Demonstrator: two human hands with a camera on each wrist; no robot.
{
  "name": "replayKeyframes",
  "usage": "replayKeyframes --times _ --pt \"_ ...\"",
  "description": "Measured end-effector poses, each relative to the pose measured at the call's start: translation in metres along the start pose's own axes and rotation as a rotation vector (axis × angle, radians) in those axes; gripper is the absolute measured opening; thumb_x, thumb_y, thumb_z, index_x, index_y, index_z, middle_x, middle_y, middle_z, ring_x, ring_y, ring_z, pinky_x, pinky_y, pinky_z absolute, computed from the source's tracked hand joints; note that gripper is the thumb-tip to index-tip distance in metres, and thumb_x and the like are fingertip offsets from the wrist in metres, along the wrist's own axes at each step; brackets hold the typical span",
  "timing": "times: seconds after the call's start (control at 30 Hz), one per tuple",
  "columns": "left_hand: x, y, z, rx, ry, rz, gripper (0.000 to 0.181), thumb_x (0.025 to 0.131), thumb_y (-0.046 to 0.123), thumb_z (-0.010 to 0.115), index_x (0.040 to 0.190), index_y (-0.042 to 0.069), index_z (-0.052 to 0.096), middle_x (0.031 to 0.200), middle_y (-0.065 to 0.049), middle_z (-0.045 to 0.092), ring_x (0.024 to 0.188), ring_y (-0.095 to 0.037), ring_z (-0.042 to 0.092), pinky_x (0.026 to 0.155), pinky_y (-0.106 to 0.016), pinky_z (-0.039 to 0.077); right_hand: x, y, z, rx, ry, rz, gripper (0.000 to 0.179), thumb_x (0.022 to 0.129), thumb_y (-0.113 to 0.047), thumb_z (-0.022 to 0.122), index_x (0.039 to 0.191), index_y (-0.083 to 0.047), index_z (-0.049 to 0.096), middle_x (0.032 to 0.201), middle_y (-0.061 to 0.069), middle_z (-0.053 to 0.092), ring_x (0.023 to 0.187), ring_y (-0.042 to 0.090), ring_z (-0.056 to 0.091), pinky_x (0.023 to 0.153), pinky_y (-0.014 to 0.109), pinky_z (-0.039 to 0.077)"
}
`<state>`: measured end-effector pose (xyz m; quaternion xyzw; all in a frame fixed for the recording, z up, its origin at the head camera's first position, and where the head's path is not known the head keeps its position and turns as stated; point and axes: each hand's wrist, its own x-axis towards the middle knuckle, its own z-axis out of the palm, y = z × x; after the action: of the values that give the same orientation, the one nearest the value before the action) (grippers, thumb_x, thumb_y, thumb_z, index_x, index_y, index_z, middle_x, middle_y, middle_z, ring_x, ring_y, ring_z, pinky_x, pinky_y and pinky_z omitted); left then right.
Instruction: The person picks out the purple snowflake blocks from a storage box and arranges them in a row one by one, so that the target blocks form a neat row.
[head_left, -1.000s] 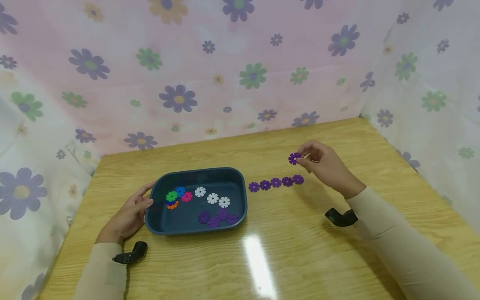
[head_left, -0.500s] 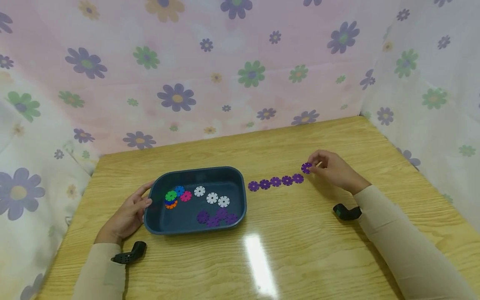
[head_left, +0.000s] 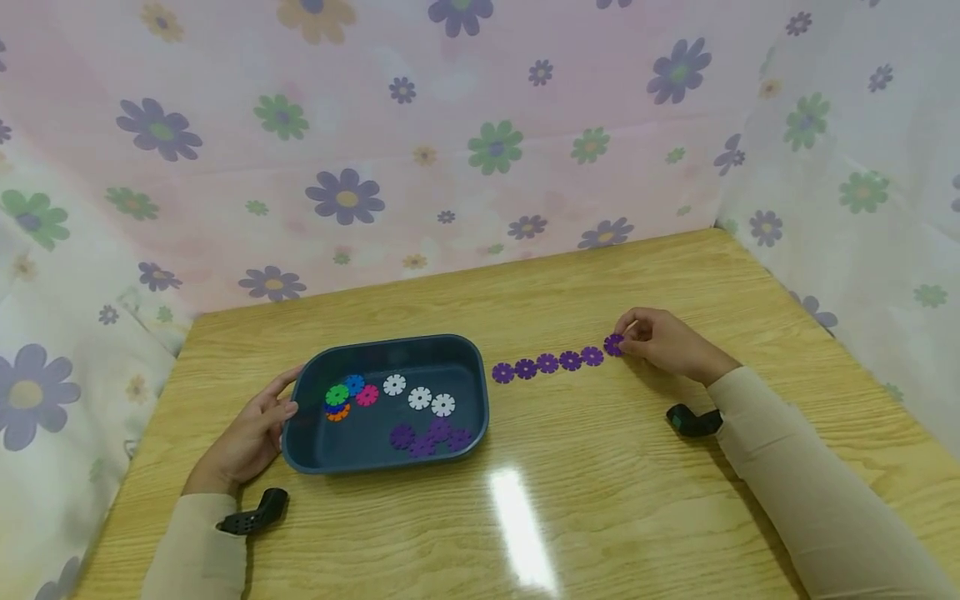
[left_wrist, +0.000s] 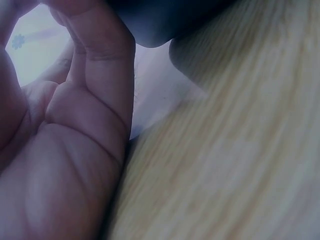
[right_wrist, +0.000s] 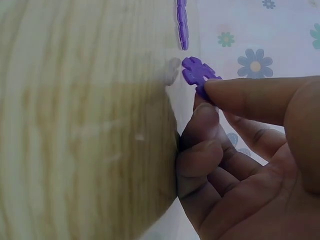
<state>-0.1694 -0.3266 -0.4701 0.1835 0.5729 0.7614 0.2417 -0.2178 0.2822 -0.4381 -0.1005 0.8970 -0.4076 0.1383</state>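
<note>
From where I stand, a pale pink sheet (head_left: 405,125) spans the back, scattered with purple, green and orange flowers (head_left: 347,198), while a whiter left sheet (head_left: 67,275) and right sheet (head_left: 862,250), both softly creased, flank it in the same print. The worktop (head_left: 615,508) is yellowish wood with streaky grain, its far edge slanting up toward the right, and a bright white glare (head_left: 521,529) stripes its glossy near part.

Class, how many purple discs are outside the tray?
6. Five purple discs lie in a row on the table, right of the tray; the right hand pinches another purple disc beyond the row's right end.
</note>
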Motion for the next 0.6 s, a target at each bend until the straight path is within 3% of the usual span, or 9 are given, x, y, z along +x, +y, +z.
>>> replayKeyframes --times 0.3,0.6 --pt "-0.0007 -0.0003 -0.0008 -0.015 -0.009 0.004 0.05 0.108 0.003 0.029 0.15 0.029 0.034 0.109 0.005 0.068 0.081 -0.004 0.067 0.065 -0.017 0.055 0.0014 0.0031 0.0033 -0.109 0.004 -0.046 0.013 0.1 -0.01 0.06 0.112 -0.007 0.061 0.102 0.011 0.064 0.091 0.021 0.06 0.079 0.034 0.05" --pt "-0.0006 0.0013 0.0006 -0.016 -0.008 0.006 0.049 0.108 0.004 0.029 0.15 0.029 0.034 0.102 0.004 0.069 0.079 -0.005 0.068 0.065 -0.019 0.056 0.002 0.0002 0.0047 -0.142 0.031 -0.049 0.013 0.1 -0.008 0.059 0.112 -0.007 0.063 0.102 0.011 0.062 0.093 0.022 0.061 0.081 0.036 0.051"
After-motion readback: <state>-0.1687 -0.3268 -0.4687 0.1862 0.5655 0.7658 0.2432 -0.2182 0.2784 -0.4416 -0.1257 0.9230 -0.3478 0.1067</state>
